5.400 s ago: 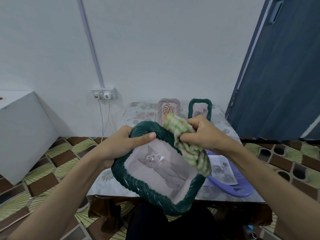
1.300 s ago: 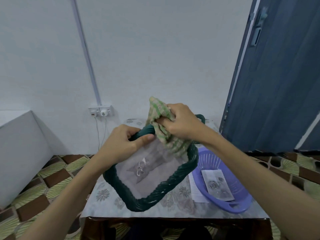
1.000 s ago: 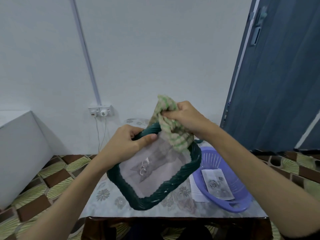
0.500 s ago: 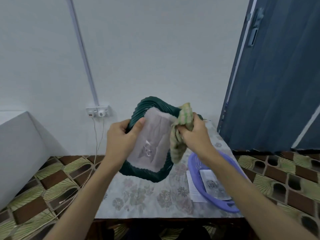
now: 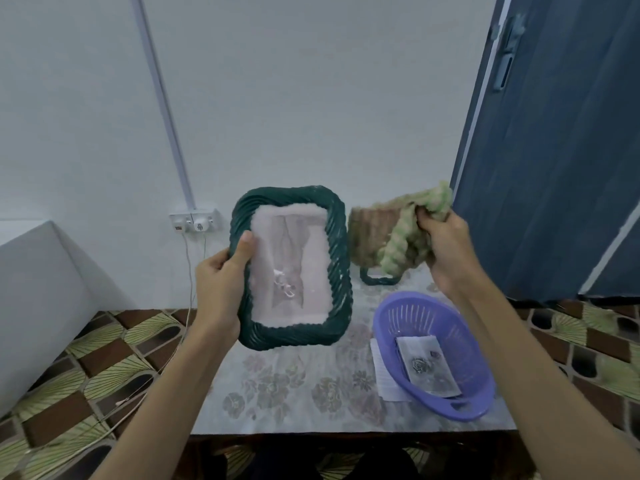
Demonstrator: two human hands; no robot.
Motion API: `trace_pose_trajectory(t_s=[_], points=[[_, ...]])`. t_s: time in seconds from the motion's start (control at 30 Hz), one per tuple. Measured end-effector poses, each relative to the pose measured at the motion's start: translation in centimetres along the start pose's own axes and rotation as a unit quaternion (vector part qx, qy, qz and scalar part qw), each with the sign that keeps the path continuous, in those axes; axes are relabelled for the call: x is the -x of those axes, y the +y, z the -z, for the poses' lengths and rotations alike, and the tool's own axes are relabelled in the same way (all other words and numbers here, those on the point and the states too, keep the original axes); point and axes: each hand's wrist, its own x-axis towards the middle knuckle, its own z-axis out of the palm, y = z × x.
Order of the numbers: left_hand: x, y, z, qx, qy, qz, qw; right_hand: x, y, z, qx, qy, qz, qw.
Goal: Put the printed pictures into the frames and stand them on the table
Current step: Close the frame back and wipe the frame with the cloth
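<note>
Green frame [image 5: 291, 268] held upright, long axis vertical, left hand [image 5: 218, 282] gripping its edge; right hand [image 5: 446, 244] clutches a cloth [image 5: 405, 237].

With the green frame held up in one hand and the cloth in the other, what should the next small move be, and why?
Probably lower the green frame and stand it on the table. The left hand holds it upright with a picture inside, and the right hand holds the cloth clear of it, so wiping looks done.
</note>
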Motion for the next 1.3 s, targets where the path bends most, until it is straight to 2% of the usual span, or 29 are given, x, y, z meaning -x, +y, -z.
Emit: trace_pose_trajectory(t_s=[0.07,0.13,0.17,0.2,0.3,0.4,0.47,0.53,0.6,0.63,0.7,0.77,0.83,0.93,1.0,1.03,1.07,1.13,1.2,1.27,1.3], points=[[-0.2,0.2,0.0,-0.008,0.011,-0.011,1.0,0.4,0.1,0.3,-0.02,-0.08,-0.058,0.995],[0.0,0.0,-0.5,-0.018,0.008,-0.021,1.0,1.8,0.6,-0.9,0.026,-0.175,-0.072,0.982],[0.3,-0.1,-0.9,-0.022,0.002,-0.027,0.999,2.6,1.1,-1.8,0.067,-0.197,-0.06,0.976],[0.6,-0.2,-1.2,-0.024,-0.001,-0.038,0.999,3.3,1.6,-2.7,0.133,-0.192,-0.027,0.972],[1.6,-0.6,-2.0,-0.037,0.004,-0.089,0.995,4.2,3.6,-4.9,0.293,-0.046,0.13,0.946],[2.3,-0.6,-2.4,-0.049,0.02,-0.108,0.993,4.4,3.9,-5.4,0.251,0.042,0.165,0.953],[1.9,-1.0,-2.2,-0.039,0.021,-0.087,0.995,4.1,3.6,-5.3,0.231,0.029,0.139,0.963],[1.5,-1.1,-1.8,-0.029,0.027,-0.069,0.997,4.0,3.4,-4.9,0.257,-0.064,0.122,0.956],[1.1,-1.2,-1.4,-0.021,0.029,-0.067,0.997,3.9,4.0,-4.4,0.3,-0.145,0.136,0.933],[1.2,-1.2,-1.4,-0.022,0.026,-0.077,0.996,3.9,4.3,-4.3,0.317,-0.146,0.164,0.923],[1.6,-1.5,-1.5,-0.03,0.026,-0.09,0.995,4.1,4.4,-4.2,0.339,-0.072,0.225,0.911],[2.0,-1.8,-1.7,-0.015,0.02,-0.07,0.997,4.0,4.3,-4.2,0.307,0.004,0.233,0.923],[2.2,-2.1,-1.8,0.004,0.023,-0.033,0.999,3.3,4.1,-4.2,0.243,0.023,0.18,0.953],[2.1,-2.0,-1.9,0.036,0.024,0.032,0.999,2.5,3.8,-3.8,0.118,-0.016,-0.001,0.993],[1.9,-1.9,-1.8,0.051,0.033,0.061,0.996,1.9,3.3,-2.9,-0.068,-0.057,-0.119,0.989],[1.7,-1.8,-1.6,0.053,0.041,0.065,0.996,1.7,3.1,-2.1,-0.129,-0.078,-0.143,0.978],[1.5,-1.7,-1.4,0.052,0.049,0.064,0.995,1.6,2.8,-1.4,-0.14,-0.102,-0.15,0.973],[1.1,-1.7,-0.9,0.044,0.055,0.047,0.996,1.6,2.3,-0.3,-0.104,-0.157,-0.148,0.971],[1.0,-2.0,-0.8,0.037,0.058,0.031,0.997,2.7,1.9,-0.5,-0.01,-0.217,-0.13,0.967],[1.3,-2.1,-1.2,0.03,0.059,0.011,0.998,4.0,2.5,-1.7,0.186,-0.241,-0.049,0.951],[1.5,-2.3,-1.5,0.028,0.057,-0.004,0.998,4.5,3.3,-2.4,0.286,-0.216,0.014,0.934]])
